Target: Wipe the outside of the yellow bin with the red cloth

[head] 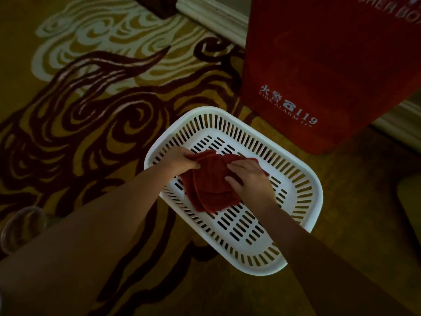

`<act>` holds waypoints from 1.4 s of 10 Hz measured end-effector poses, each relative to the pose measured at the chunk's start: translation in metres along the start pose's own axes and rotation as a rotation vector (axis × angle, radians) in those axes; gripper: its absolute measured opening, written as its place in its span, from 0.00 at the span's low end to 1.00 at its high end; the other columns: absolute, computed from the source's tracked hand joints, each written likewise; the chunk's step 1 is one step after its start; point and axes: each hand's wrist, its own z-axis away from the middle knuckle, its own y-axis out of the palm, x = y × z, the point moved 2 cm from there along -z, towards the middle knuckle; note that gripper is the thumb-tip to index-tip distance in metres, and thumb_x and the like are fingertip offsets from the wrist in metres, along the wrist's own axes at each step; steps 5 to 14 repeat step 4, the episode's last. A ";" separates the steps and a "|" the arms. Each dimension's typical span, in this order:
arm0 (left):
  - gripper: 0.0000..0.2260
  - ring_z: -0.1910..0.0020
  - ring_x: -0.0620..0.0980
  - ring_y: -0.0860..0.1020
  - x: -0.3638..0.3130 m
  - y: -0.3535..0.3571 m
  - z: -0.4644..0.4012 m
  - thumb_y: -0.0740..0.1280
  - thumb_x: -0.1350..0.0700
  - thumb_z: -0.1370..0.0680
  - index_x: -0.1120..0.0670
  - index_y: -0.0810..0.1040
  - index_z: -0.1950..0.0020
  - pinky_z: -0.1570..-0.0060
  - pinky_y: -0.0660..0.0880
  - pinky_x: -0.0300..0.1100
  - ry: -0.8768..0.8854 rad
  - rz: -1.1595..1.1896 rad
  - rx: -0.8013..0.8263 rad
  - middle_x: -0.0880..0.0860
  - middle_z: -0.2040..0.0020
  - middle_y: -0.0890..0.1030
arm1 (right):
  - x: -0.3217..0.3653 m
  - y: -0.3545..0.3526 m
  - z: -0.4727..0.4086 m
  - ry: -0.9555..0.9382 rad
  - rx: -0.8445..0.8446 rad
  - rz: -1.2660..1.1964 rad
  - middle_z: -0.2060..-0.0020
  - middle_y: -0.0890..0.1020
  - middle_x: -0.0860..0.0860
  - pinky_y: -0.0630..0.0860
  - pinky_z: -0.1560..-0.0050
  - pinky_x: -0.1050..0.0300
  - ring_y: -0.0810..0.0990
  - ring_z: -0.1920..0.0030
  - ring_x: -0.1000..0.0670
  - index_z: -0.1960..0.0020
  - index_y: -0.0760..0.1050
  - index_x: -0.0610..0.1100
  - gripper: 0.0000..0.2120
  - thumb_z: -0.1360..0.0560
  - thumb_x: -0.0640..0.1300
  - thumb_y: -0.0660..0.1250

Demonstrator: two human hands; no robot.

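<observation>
Red cloth (210, 187) bunched inside white slotted basket (316, 192) at frame centre, long axis running upper left to lower right. Left hand (181, 161) fingers pinching its edge; right hand (249, 180) fingers clamped on folds.

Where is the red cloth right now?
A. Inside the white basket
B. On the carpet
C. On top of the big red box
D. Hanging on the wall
A: the cloth lies in the slotted white basket, with both hands, left and right, gripping it.
</observation>
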 end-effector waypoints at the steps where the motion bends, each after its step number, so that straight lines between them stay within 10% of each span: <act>1: 0.14 0.54 0.51 0.80 0.000 0.000 0.000 0.71 0.59 0.31 0.57 0.80 0.46 0.54 0.75 0.42 0.007 -0.036 -0.010 0.57 0.50 0.83 | 0.000 0.001 -0.003 0.009 0.022 0.005 0.41 0.78 0.46 0.67 0.37 0.52 0.71 0.37 0.47 0.40 0.76 0.42 0.16 0.26 0.45 0.67; 14: 0.23 0.48 0.47 0.77 -0.043 -0.031 0.064 0.72 0.59 0.32 0.56 0.73 0.37 0.52 0.70 0.37 -0.039 -0.027 0.040 0.57 0.40 0.79 | 0.031 -0.088 0.020 0.128 0.048 -0.053 0.42 0.79 0.43 0.67 0.37 0.52 0.73 0.38 0.44 0.41 0.77 0.39 0.16 0.28 0.42 0.70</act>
